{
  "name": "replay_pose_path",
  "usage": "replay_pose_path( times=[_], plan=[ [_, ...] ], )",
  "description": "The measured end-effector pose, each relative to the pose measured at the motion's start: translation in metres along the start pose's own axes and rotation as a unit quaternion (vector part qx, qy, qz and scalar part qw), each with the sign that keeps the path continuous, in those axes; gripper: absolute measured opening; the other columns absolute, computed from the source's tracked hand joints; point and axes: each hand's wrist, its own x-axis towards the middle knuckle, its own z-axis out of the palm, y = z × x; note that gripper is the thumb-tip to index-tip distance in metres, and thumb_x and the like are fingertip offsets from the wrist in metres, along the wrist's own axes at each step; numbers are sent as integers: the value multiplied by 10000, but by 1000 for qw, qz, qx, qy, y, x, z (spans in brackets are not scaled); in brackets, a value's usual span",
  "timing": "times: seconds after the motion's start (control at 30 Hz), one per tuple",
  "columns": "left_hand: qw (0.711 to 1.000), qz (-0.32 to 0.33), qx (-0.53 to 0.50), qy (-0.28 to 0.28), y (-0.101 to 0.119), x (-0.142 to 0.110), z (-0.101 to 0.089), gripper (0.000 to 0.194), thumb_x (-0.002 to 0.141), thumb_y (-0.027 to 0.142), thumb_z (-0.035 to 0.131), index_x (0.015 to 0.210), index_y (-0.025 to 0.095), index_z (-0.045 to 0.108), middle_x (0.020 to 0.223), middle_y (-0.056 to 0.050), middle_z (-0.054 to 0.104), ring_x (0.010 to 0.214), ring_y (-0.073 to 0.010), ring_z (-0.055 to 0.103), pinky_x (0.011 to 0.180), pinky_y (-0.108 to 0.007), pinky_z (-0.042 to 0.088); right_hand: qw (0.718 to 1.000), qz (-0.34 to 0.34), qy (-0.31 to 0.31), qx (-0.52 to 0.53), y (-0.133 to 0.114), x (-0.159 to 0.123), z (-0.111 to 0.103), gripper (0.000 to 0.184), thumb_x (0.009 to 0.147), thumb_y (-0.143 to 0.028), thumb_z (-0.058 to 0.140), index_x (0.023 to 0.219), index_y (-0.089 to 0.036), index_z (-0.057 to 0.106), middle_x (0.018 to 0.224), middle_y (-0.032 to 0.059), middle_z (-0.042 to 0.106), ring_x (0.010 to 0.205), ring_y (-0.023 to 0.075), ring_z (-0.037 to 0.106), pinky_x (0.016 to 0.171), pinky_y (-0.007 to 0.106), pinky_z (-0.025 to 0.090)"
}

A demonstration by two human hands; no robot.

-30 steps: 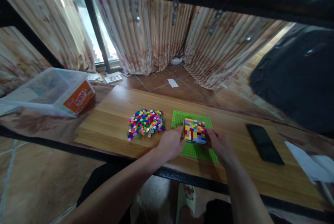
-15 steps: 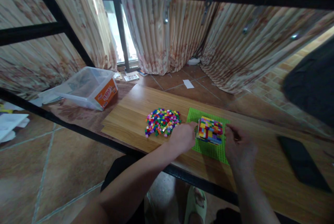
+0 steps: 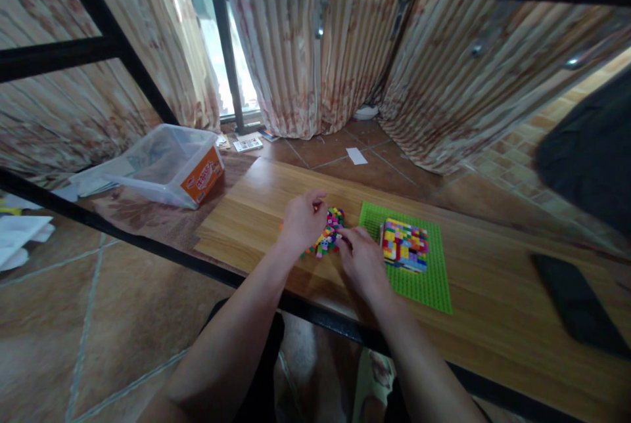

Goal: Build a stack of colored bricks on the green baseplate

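- Presently, both bare hands are at the pile of small loose bricks (image 3: 331, 231), over the middle of the wooden counter (image 3: 246, 226), and neither touches the built block.
- The left hand (image 3: 302, 222) covers the left part of the pile, its fingers curled inward over the bricks. Whether their tips are together, apart or clamped on a brick cannot be told.
- The right hand (image 3: 363, 264) reaches in at the near right side of the pile, between it and the built block, with thumb and forefinger close to the bricks. A small pale spot shows by the tips, but I cannot tell whether it is a brick between the fingers or one lying beneath.
- Just right of that hand, the built block (image 3: 405, 245), a squarish piece of many bright colours, stands on the green baseplate (image 3: 434, 291), with green studs visible around it.
- With both hands at the pile, the built block rests without a hand to steady it, and the work seems centred on the loose bricks.
- Farther right on the counter lies a dark, flat phone (image 3: 572, 301). Beyond the counter's left end sits a clear plastic box with an orange label (image 3: 204, 175).
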Motion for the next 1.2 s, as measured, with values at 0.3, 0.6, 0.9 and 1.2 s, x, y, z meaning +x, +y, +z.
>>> replay_pose_path(
  times=[0.3,0.6,0.9,1.2],
  plan=[
    [998,1,-25,-51,2,-2,1,251,817,142,541,996,144,716,913,-75,738,813,-171,664,783,-280,520,986,71,10,153,-6,0,-9,220,886,-332,535,919,-183,693,876,76,684,795,202,625,741,335,490],
    [928,-85,-256,-258,19,-17,11,215,854,306,560,764,141,665,607,3,631,517,-73,558,502,-164,434,965,93,90,229,-8,-7,-41,193,873,-372,574,883,-205,671,806,29,686,697,152,618,659,287,487],
    [874,-135,-338,-322,23,-23,28,177,767,302,694,775,126,680,649,0,660,574,-73,587,590,-192,448,988,19,98,119,-2,-12,-55,121,887,-283,568,883,-221,671,845,29,676,745,156,613,686,289,488],
    [836,-193,-413,-306,29,-24,30,241,710,351,767,769,128,695,690,-13,678,624,-84,613,624,-209,438,973,51,143,172,5,-15,-63,146,859,-338,641,915,-218,702,861,24,687,728,149,618,681,286,491]
  ],
)
